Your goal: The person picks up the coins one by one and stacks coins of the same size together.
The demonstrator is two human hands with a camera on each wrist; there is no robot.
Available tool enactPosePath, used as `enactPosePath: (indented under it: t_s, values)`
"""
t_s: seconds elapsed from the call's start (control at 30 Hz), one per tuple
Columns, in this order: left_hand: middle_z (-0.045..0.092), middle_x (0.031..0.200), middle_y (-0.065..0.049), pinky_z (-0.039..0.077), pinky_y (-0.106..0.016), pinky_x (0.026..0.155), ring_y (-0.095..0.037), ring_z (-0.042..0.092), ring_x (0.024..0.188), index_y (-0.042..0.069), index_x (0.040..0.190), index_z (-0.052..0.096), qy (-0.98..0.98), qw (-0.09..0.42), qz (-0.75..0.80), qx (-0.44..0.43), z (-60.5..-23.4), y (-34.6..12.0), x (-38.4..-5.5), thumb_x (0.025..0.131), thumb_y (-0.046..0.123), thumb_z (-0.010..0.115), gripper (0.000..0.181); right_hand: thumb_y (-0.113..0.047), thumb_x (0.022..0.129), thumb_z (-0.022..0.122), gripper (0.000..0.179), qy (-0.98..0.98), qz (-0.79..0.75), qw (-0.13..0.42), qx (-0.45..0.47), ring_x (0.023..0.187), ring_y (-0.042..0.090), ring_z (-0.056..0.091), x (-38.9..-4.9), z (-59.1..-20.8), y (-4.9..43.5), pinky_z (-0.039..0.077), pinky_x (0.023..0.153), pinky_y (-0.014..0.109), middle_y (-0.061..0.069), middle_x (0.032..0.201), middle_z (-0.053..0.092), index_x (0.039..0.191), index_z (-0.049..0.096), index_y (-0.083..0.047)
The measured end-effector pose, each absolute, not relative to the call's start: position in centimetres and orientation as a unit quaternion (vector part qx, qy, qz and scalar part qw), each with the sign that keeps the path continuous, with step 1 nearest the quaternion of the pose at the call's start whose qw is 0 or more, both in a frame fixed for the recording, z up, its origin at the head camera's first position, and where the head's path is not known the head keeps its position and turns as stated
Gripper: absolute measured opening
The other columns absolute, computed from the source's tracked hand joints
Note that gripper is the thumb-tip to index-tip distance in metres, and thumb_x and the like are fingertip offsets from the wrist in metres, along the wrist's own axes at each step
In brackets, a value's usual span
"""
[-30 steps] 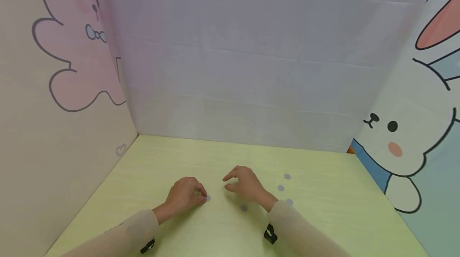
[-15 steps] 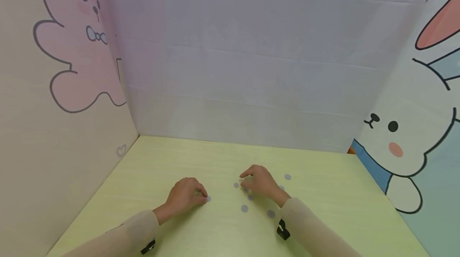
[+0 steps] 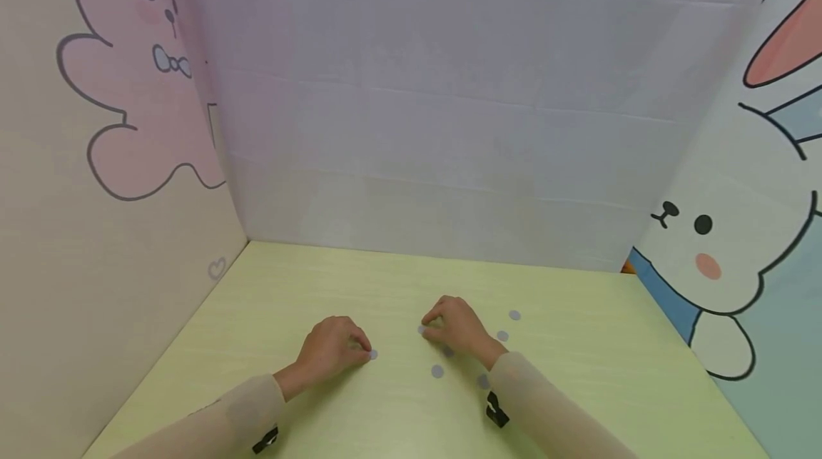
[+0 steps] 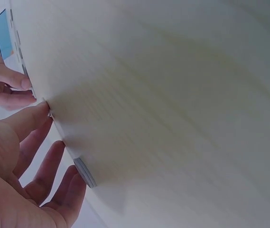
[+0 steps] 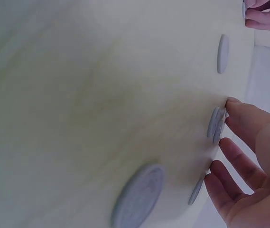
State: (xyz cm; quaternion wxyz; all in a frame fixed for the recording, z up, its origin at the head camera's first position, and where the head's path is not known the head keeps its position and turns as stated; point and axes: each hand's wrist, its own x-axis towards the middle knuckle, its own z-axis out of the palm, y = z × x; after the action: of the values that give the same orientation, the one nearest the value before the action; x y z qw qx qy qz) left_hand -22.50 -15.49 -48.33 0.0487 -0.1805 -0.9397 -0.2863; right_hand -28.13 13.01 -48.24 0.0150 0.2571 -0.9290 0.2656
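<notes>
My left hand (image 3: pixel 330 346) rests low over the table, thumb and index finger pinching a grey coin (image 3: pixel 374 355). In the left wrist view a small stack of coins (image 4: pixel 84 172) stands at that hand's outer fingers; the head view hides it. To the right, my right hand (image 3: pixel 456 325) has its thumb and index fingertips at another grey coin (image 3: pixel 421 329), pinching it at the table surface. Two overlapping coins (image 5: pixel 214 122) lie right by those fingertips in the right wrist view, and another coin (image 5: pixel 197 190) lies by the lower fingers.
Loose coins lie around my right hand: one nearer me (image 3: pixel 437 371), one beside the sleeve (image 3: pixel 483 380), and a far-right coin (image 3: pixel 514 315). The pale yellow table (image 3: pixel 308 273) meets a white back wall (image 3: pixel 411 123), with cartoon-printed walls on both sides.
My right hand first drew back rightward, uncovering several coins, then came slightly left, its thumb and index finger closing at the leftmost one. My left hand has stayed in place with its coin.
</notes>
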Motion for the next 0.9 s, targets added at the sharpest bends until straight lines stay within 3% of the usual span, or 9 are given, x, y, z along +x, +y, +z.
enactPosePath:
  t_s: [0.27,0.77,0.9]
  values:
    - [0.073,0.088,0.010,0.055,-0.045,0.084,-0.016,0.066,0.090,0.025,0.079,0.084,-0.938,0.048,-0.288,-0.186,-47.97,-15.45,-22.33,0.080,0.027,0.095,0.011,-0.020,0.090,0.087,0.012,-0.932,0.249,0.026,0.263,0.096,0.023,0.067,-28.38,-48.13,12.77,0.054,0.096,0.049,0.002,0.099,0.076,0.098,0.086,-0.010]
    - [0.073,0.089,0.011,0.054,-0.046,0.085,-0.016,0.065,0.092,0.026,0.080,0.084,-0.936,0.049,-0.297,-0.181,-48.25,-15.56,-22.30,0.080,0.027,0.095,0.011,-0.020,0.090,0.087,0.007,-0.934,0.213,0.042,0.283,0.084,0.018,0.067,-28.32,-47.85,12.28,0.057,0.078,0.037,-0.002,0.093,0.075,0.092,0.086,-0.013]
    - [0.073,0.089,0.011,0.054,-0.045,0.084,-0.016,0.065,0.091,0.025,0.080,0.084,-0.936,0.048,-0.296,-0.183,-48.31,-15.62,-22.28,0.080,0.028,0.095,0.011,-0.020,0.090,0.088,0.008,-0.933,0.210,0.047,0.289,0.083,0.017,0.067,-28.17,-47.91,12.12,0.056,0.079,0.037,-0.002,0.092,0.075,0.091,0.086,-0.013]
